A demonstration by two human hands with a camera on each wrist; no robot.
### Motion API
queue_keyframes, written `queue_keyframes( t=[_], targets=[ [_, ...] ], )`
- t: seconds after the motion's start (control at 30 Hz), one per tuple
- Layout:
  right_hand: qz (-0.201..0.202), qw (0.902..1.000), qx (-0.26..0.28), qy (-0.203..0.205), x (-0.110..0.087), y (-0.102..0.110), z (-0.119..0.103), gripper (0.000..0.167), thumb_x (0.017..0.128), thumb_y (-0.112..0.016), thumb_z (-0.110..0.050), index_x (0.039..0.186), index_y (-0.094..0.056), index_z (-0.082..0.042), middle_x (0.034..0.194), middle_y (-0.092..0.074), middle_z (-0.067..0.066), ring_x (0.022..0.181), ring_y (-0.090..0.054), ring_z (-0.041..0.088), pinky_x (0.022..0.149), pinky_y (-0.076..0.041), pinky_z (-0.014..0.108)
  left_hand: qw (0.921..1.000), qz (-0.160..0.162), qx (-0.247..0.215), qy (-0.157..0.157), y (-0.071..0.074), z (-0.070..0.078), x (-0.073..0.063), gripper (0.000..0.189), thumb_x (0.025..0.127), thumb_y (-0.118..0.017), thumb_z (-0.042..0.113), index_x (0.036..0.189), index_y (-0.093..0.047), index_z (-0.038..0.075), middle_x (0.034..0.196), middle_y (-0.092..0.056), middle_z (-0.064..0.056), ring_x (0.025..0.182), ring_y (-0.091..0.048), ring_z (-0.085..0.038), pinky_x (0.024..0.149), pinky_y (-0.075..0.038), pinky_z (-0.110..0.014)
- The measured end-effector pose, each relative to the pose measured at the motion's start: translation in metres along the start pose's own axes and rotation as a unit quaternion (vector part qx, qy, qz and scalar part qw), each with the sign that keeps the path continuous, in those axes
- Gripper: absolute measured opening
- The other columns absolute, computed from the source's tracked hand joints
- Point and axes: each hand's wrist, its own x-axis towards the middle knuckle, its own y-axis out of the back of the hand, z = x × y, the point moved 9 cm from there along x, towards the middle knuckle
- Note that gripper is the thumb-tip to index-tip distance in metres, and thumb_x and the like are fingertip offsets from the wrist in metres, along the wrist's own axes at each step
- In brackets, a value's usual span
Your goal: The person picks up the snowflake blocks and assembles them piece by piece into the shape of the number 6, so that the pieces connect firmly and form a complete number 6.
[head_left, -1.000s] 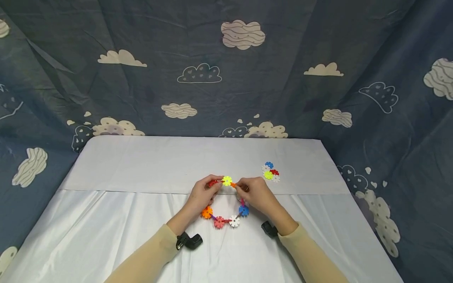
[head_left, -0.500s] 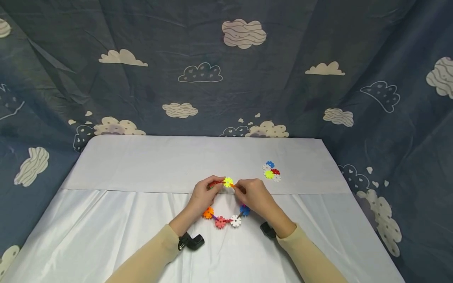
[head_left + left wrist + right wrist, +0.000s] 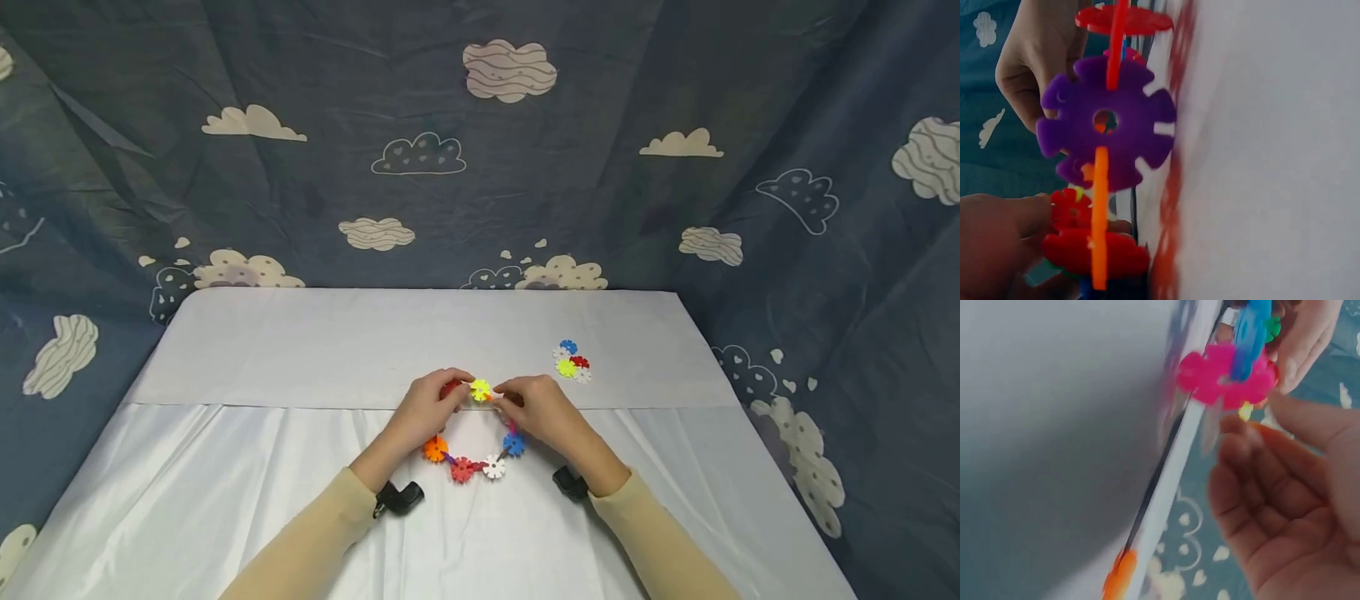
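Slotted plastic flower discs in many colours join edge to edge in a ring-shaped chain, its near side lying on the white cloth. My left hand [image 3: 429, 408] pinches a red disc [image 3: 1071, 209] at the ring's far left. Beside its fingertips stands a yellow disc [image 3: 480, 390], facing up. From the right, my right hand [image 3: 543, 404] pinches the end of an orange disc [image 3: 489, 398] joined to the yellow one. An orange disc [image 3: 435, 448], a coral disc [image 3: 462, 470], a white disc [image 3: 494, 466] and a blue disc [image 3: 513, 443] form the near side. A purple disc [image 3: 1107, 125] shows large in the left wrist view.
Several loose discs, including a yellow disc [image 3: 566, 368] and a red disc [image 3: 579, 362], lie behind my right hand. White cloth [image 3: 285, 492] covers the table. A dark cloud-patterned curtain [image 3: 322, 192] hangs behind and at both sides.
Both hands stay almost in place at the yellow disc. The right fingertips have shifted slightly on the orange disc, and more of the blue disc shows than half a second ago.
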Motion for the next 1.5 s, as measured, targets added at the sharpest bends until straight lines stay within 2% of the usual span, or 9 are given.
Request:
queue_keyframes(
  t=[0.13,0.23,0.43,0.53,0.63,0.8,1.0,1.3,1.5],
  targets=[
    [0.014,0.9980,0.037,-0.050,-0.004,0.010,0.020,0.019,0.099,-0.077,-0.024,0.109,-0.081,-0.008,0.090,-0.080,0.002,0.071,-0.064,0.007,0.065,-0.056,0.023,0.9926,0.025,0.116,-0.027,0.004,0.013,0.001,0.019,0.106,-0.066,0.032,0.118,-0.078,0.022,0.110,-0.079,0.000,0.090,-0.068,-0.017,0.086,-0.058,-0.039],
    [0.009,0.9880,0.075,-0.135,-0.012,0.012,0.044,0.018,0.102,-0.073,-0.026,0.104,-0.080,-0.010,0.080,-0.076,0.000,0.064,-0.060,0.009,0.059,-0.050,0.024,0.9838,0.035,0.172,-0.035,0.007,0.020,0.000,0.017,0.104,-0.069,0.034,0.110,-0.080,0.022,0.101,-0.080,0.002,0.087,-0.068,-0.017,0.081,-0.058,-0.037],
    [-0.105,0.9318,0.234,-0.256,-0.028,-0.018,0.068,0.024,0.105,-0.066,-0.029,0.105,-0.069,-0.005,0.072,-0.073,0.004,0.053,-0.058,0.013,0.052,-0.051,0.024,0.9639,0.053,0.255,-0.056,0.014,0.028,-0.001,0.015,0.099,-0.076,0.034,0.104,-0.081,0.021,0.099,-0.076,0.003,0.089,-0.065,-0.019,0.073,-0.056,-0.035],
    [-0.127,0.9147,0.282,-0.260,-0.031,-0.025,0.066,0.025,0.104,-0.067,-0.027,0.110,-0.066,-0.003,0.074,-0.075,0.007,0.052,-0.058,0.014,0.051,-0.051,0.025,0.9581,0.027,0.269,-0.096,0.009,0.037,0.003,0.020,0.098,-0.079,0.030,0.115,-0.079,0.020,0.114,-0.076,0.000,0.103,-0.068,-0.024,0.083,-0.061,-0.042],
    [-0.130,0.9065,0.312,-0.253,-0.031,-0.029,0.063,0.027,0.103,-0.068,-0.023,0.115,-0.066,0.000,0.076,-0.074,0.007,0.053,-0.059,0.013,0.050,-0.050,0.024,0.9559,-0.034,0.259,-0.135,-0.006,0.044,0.010,0.029,0.099,-0.077,0.023,0.127,-0.076,0.019,0.127,-0.075,-0.002,0.115,-0.068,-0.027,0.098,-0.059,-0.047],
    [-0.141,0.8978,0.341,-0.240,-0.029,-0.036,0.058,0.029,0.103,-0.069,-0.019,0.119,-0.066,0.005,0.075,-0.070,0.003,0.056,-0.061,0.011,0.052,-0.052,0.023,0.9554,-0.091,0.248,-0.132,-0.021,0.041,0.021,0.021,0.099,-0.076,0.020,0.120,-0.080,0.018,0.122,-0.078,-0.001,0.113,-0.070,-0.025,0.101,-0.056,-0.046],
    [-0.136,0.8939,0.352,-0.241,-0.028,-0.036,0.058,0.024,0.102,-0.068,-0.013,0.116,-0.067,0.006,0.073,-0.069,0.001,0.059,-0.062,0.011,0.055,-0.054,0.023,0.9620,-0.081,0.232,-0.119,-0.022,0.038,0.027,0.010,0.099,-0.076,0.019,0.106,-0.082,0.018,0.113,-0.079,0.001,0.107,-0.070,-0.023,0.098,-0.057,-0.043],
    [-0.138,0.8803,0.386,-0.239,-0.028,-0.038,0.057,0.026,0.102,-0.068,-0.012,0.120,-0.064,0.007,0.076,-0.069,0.000,0.063,-0.060,0.013,0.058,-0.054,0.023,0.9590,-0.034,0.237,-0.152,-0.018,0.046,0.024,0.006,0.099,-0.076,0.019,0.100,-0.083,0.021,0.116,-0.077,0.003,0.110,-0.073,-0.023,0.098,-0.059,-0.043],
    [-0.132,0.8775,0.395,-0.237,-0.026,-0.037,0.057,0.024,0.103,-0.067,-0.010,0.120,-0.064,0.007,0.077,-0.068,0.001,0.063,-0.060,0.013,0.058,-0.054,0.023,0.9582,-0.030,0.234,-0.161,-0.016,0.049,0.022,0.006,0.098,-0.077,0.019,0.099,-0.083,0.021,0.115,-0.077,0.003,0.111,-0.073,-0.022,0.100,-0.059,-0.043]
  ],
)
